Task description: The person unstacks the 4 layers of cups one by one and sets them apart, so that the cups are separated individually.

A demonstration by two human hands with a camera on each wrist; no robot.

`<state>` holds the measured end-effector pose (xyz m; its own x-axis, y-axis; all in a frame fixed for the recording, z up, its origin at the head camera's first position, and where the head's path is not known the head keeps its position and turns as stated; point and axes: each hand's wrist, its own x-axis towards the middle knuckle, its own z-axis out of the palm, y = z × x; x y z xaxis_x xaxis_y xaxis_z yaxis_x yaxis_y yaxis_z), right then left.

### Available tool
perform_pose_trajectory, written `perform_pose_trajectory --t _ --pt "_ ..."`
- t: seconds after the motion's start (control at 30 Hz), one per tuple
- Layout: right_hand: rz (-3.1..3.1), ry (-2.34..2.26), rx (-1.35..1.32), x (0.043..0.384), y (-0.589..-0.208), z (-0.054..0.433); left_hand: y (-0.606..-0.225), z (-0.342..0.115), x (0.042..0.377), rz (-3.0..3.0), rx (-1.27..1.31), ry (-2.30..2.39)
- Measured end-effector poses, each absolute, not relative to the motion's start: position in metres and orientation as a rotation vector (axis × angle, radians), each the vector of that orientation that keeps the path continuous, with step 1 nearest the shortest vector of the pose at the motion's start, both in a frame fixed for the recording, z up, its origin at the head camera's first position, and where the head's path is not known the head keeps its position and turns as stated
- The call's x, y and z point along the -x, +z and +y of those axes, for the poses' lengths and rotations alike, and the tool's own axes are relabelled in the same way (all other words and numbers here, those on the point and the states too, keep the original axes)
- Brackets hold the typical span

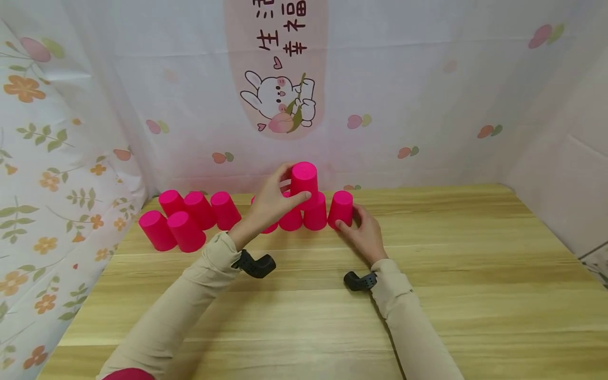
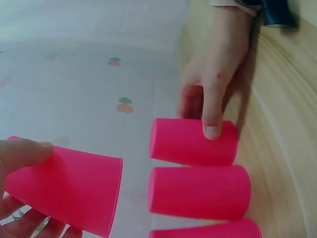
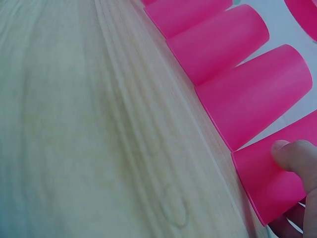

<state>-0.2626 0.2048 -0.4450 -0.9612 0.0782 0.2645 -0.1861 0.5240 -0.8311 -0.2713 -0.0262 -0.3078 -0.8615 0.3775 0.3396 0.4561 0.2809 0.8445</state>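
My left hand (image 1: 272,205) holds a pink plastic cup (image 1: 304,178) upside down, thumb on one side and fingers on the other. In the left wrist view this raised cup (image 2: 74,186) is apart from the cups below. Beneath it several upside-down pink cups stand in a row, among them a middle cup (image 1: 315,215). My right hand (image 1: 367,236) grips the rightmost cup (image 1: 342,206) of that row, which rests on the table. In the right wrist view the thumb (image 3: 292,157) presses on that cup's side. My left hand partly hides the row's left end.
Several more upside-down pink cups (image 1: 186,232) stand close together at the table's left. The wooden table (image 1: 475,274) reaches back to a patterned white cloth (image 1: 404,95). A black wrist strap (image 1: 256,264) sits on the left sleeve, another (image 1: 359,281) on the right.
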Motion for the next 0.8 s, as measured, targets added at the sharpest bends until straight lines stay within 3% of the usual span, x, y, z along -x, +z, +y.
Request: perform_pose_trajectory --t 0.3,0.8 --pt "-2.496 1.440 -0.085 0.261 -0.443 0.204 -0.303 -0.065 0.257 -2.440 0.770 -1.515" --pt "-2.498 1.433 -0.083 0.262 -0.443 0.203 -0.306 -0.145 0.226 -2.476 0.460 -1.402"
